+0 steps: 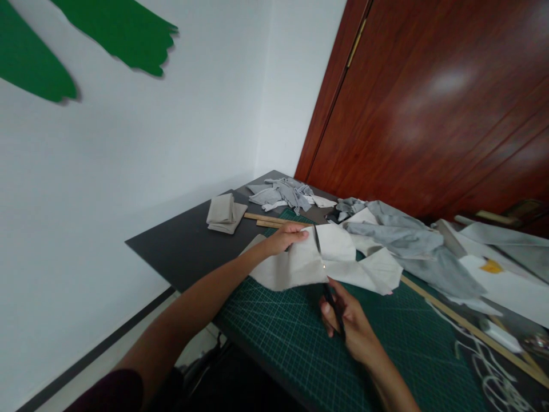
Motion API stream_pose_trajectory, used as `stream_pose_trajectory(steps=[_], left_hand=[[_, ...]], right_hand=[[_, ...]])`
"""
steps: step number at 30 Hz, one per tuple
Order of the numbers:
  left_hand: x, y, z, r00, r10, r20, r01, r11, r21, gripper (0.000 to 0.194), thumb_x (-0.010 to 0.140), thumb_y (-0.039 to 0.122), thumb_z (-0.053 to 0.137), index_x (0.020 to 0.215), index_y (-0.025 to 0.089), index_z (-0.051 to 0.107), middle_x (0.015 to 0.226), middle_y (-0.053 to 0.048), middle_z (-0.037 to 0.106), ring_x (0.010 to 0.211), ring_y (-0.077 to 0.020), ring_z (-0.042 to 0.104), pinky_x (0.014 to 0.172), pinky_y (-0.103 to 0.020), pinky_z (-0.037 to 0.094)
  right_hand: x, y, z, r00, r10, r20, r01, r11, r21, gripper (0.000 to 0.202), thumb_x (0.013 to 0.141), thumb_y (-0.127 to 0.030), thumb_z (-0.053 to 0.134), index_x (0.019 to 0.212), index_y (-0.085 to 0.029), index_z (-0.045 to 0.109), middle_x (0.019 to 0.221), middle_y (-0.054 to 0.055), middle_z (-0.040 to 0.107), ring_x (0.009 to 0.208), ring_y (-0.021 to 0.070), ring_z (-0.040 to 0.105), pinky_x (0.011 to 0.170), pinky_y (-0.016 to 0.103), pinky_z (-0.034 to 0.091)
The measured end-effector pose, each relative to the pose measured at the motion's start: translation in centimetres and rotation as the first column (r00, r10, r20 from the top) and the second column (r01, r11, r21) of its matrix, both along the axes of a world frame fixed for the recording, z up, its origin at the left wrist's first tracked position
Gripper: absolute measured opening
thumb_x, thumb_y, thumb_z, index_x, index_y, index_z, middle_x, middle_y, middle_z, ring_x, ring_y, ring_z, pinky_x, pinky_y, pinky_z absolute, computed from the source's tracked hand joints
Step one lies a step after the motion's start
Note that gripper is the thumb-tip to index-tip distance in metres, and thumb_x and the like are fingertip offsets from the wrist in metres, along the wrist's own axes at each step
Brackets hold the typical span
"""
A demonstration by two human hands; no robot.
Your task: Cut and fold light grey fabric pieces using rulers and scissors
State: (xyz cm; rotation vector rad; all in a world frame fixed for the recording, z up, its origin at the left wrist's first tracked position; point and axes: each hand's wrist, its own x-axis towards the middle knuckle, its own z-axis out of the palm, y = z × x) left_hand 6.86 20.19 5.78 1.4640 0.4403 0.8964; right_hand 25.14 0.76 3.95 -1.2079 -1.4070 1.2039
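Note:
Off-white fabric (291,268) is raised over the green cutting mat (274,326). Its upper edge is pinched between the thumb and fingers of my left hand (288,236). Black-handled scissors (329,294) are in my right hand (347,320), whose fingers are wrapped round the handles below the fabric. The blades point away from me, with fabric on both sides of them. A further part of the fabric spreads to the right of the blades and rests over the mat.
Folded beige cloth (223,213) lies on the dark table (171,240) at left. Grey scraps (285,193) are near the back corner. Grey fabric (398,229), a long wooden ruler (463,323) and loose white cord (497,372) lie to the right.

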Motion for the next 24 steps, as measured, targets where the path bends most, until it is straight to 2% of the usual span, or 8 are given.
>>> stream_pose_trajectory(steps=[10,18,24], left_hand=[[-0.07,-0.04,-0.07,1.0,0.017,0.002,-0.017,1.0,-0.007,0.052,0.067,0.062,0.081,0.07,0.014,0.062,0.058,0.004,0.051,0.05,-0.0071,0.037,0.049,-0.02,0.025],[-0.19,0.02,-0.06,1.0,0.016,0.008,-0.016,1.0,-0.007,0.05,0.068,0.06,0.081,0.071,0.014,0.064,0.059,0.004,0.052,0.051,-0.0075,0.039,0.05,-0.021,0.025],[-0.21,0.17,-0.27,1.0,0.014,0.008,-0.014,1.0,-0.004,0.048,0.069,0.059,0.08,0.07,0.014,0.064,0.06,0.004,0.052,0.052,-0.0078,0.039,0.05,-0.021,0.025]], right_hand=[[0.22,0.12,0.08,1.0,-0.012,-0.013,0.012,1.0,-0.027,0.085,0.08,-0.069,0.077,0.145,-0.021,0.05,0.073,-0.005,0.055,0.047,0.0065,0.039,0.039,0.02,0.039],[0.3,0.11,0.14,1.0,-0.006,0.003,0.006,1.0,-0.013,0.081,0.083,-0.067,0.075,0.144,-0.02,0.05,0.071,-0.006,0.052,0.047,0.0062,0.037,0.039,0.02,0.039],[0.39,0.17,0.52,0.999,-0.01,0.034,0.011,0.999,-0.035,0.088,0.08,-0.067,0.077,0.149,-0.017,0.05,0.07,-0.007,0.051,0.047,0.0069,0.038,0.039,0.021,0.041]])
